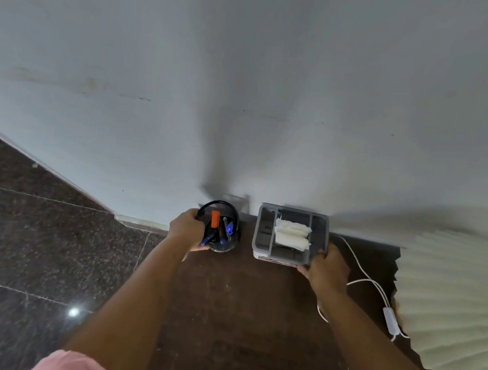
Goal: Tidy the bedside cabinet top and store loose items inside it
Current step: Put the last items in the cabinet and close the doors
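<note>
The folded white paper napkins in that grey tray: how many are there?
2, I think. Both folded white paper napkins lie in the grey plastic divided tray: one nearer the wall, one just in front of it. More could be hidden beneath.

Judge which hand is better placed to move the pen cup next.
Left. The left hand already grips the rim of the pen cup on the cabinet top, while the right hand is occupied holding the corner of the grey tray further right.
</note>
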The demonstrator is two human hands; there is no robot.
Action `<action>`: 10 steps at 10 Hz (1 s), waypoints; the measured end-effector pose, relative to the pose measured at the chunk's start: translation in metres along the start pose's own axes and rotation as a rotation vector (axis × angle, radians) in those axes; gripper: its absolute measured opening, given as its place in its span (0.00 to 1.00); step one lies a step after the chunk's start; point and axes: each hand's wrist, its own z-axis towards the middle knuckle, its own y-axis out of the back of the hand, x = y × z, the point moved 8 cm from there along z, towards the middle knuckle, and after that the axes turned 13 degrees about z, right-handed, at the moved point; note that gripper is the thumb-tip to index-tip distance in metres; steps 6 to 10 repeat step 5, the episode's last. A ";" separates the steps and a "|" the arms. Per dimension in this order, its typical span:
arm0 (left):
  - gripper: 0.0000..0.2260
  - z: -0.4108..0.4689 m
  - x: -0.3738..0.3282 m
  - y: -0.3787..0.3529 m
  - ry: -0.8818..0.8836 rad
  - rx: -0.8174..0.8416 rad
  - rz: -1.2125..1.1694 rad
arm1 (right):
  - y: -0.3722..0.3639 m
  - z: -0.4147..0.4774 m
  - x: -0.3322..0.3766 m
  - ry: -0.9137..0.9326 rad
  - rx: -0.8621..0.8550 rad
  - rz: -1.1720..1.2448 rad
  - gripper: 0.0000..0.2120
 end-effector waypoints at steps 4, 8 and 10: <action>0.21 -0.107 0.057 -0.012 -0.031 -0.126 -0.285 | 0.035 -0.071 0.004 -0.012 0.133 -0.393 0.31; 0.23 -0.175 0.104 -0.033 0.044 -0.102 -0.131 | 0.052 -0.132 -0.004 0.035 0.258 -0.506 0.34; 0.23 -0.175 0.104 -0.033 0.044 -0.102 -0.131 | 0.052 -0.132 -0.004 0.035 0.258 -0.506 0.34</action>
